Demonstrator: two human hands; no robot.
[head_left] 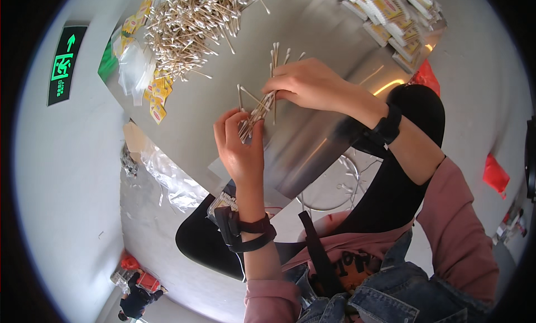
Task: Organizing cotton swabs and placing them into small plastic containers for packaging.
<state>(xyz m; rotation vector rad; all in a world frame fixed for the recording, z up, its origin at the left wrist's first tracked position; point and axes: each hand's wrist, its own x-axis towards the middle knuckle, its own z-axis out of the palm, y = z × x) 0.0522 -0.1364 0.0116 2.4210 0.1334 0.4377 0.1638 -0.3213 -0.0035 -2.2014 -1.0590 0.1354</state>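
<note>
A loose bundle of cotton swabs with white tips and wooden-looking sticks is between my hands above the grey table. My left hand is closed round the bundle's near end. My right hand pinches swabs at the far end, its fingertips turned down and partly hidden. Several swabs stick out past my right fingers at different angles. Beyond my hands, to the left, lies a large heap of loose cotton swabs.
Filled packets with yellow labels are piled at the far right. Clear plastic bags and yellow cards lie along the left edge. A swab pack is near my left wrist. Another person is at the lower left.
</note>
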